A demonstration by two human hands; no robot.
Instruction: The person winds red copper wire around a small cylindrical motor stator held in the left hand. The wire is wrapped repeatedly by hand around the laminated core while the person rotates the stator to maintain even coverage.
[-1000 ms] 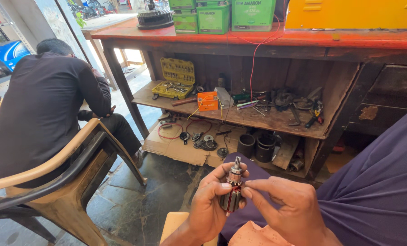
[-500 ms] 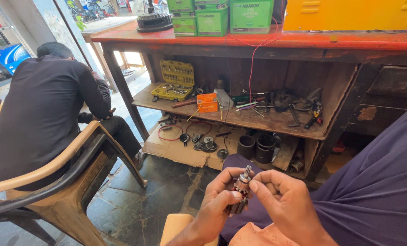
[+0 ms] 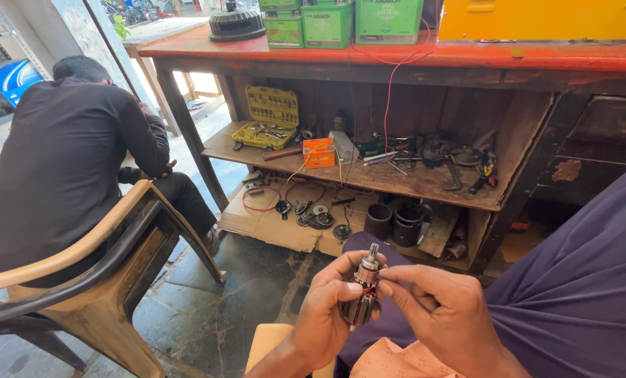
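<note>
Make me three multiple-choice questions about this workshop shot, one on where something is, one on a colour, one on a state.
1. Where does the open yellow tool case lie?
A. on the lower wooden shelf of the workbench
B. on the plastic chair
C. on the floor by the cardboard

2. What colour are the boxes on the red bench top?
A. blue
B. green
C. white

3. How is the motor armature held?
A. lying loose on the floor
B. clamped in a vice
C. gripped in the left hand, with the right hand touching it, its shaft pointing up

Answers: 1 A, the case sits at the shelf's left end. 2 B, they are green. 3 C, both hands' fingers close round it.
</note>
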